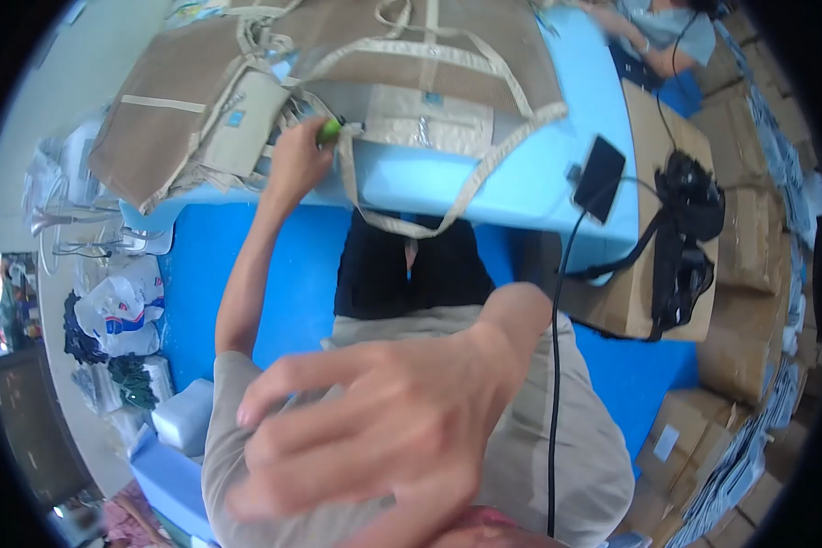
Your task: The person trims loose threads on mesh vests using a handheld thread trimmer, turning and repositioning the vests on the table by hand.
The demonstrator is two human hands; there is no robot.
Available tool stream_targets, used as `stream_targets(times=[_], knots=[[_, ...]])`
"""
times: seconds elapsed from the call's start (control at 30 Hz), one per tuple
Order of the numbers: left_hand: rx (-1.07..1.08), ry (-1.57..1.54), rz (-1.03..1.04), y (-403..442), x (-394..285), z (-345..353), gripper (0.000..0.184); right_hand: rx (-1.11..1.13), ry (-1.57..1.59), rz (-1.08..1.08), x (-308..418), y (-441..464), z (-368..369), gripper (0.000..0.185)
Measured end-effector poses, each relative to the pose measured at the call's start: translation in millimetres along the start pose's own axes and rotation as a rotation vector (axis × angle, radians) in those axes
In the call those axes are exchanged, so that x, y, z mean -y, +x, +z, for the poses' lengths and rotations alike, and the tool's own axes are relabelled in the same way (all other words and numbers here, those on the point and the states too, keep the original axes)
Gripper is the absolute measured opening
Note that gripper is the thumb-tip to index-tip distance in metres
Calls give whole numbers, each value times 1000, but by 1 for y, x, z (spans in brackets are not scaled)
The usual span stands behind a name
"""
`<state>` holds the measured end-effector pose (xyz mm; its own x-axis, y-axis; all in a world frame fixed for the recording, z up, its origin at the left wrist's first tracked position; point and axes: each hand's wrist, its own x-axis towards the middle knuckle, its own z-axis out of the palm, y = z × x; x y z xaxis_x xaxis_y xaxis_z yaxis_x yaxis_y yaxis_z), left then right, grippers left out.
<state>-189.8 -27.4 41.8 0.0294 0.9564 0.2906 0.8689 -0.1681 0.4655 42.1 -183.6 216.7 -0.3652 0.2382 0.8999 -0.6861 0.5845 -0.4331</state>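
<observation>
Blue flooring spreads beneath a pale blue surface in the head view, with cardboard boxes stacked along the right side and white plastic bags near the wall on the left. Another person sits at the upper right, beyond the corner of the surface.

Brown bags with cream trim cover much of the surface. The left bag lies at a slant and carries a cream panel with a small blue label. The middle bag lies on the surface just in front of the person, and a long cream strap loops from it down over the near edge.

The left hand reaches out between the two bags, its fingers closed around a small green object, right beside the cream strap. The right hand is raised close to the camera above the lap, blurred, back of the hand showing and fingers loosely bent; its palm is hidden, so I cannot tell whether it holds anything.

Toward the right end of the surface lies a black phone with a dark cable trailing down past the person's leg. Black strapped gear rests on cardboard just beside that end.
</observation>
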Motion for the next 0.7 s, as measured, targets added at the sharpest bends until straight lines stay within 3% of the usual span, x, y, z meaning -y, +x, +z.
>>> stream_targets(times=[0.07, 0.13, 0.17, 0.2, 0.27, 0.3, 0.4, 0.47, 0.6, 0.67, 0.7], knots=[[21, -28, 6, -1, -4, 0, 20, -84, 11, -113, 7, 6, -13, 47], [31, -3, -4, -3, -11, -1, 20, -4, 173, 15, 21, 12, -45, 17], [30, 12, -18, -5, -15, -3, 21, -426, 302, 394, 61, 4, 4, 52], [14, 31, -20, -4, -18, -7, 21, -414, 315, 377, 55, -2, -8, 52], [48, -1, -46, -3, -25, -9, 22, -212, -80, -15, 33, -25, -38, 18], [74, -29, -80, 0, -28, -10, 23, -202, -66, -31, 23, -32, -36, 18], [157, -142, -110, 17, -17, -8, 25, -188, -196, 370, -22, -58, -26, 12], [214, -150, -109, 27, -14, -10, 26, -111, -195, 659, -73, -96, -3, 21], [313, -148, -63, 30, -6, -6, 32, -44, -502, 757, -137, -147, 3, 35], [294, -155, -72, 27, 3, -4, 35, -6, -1013, 773, -140, -154, -1, 50], [307, -191, -94, 26, 5, -5, 35, 5, -1016, 763, -143, -155, -6, 50]])
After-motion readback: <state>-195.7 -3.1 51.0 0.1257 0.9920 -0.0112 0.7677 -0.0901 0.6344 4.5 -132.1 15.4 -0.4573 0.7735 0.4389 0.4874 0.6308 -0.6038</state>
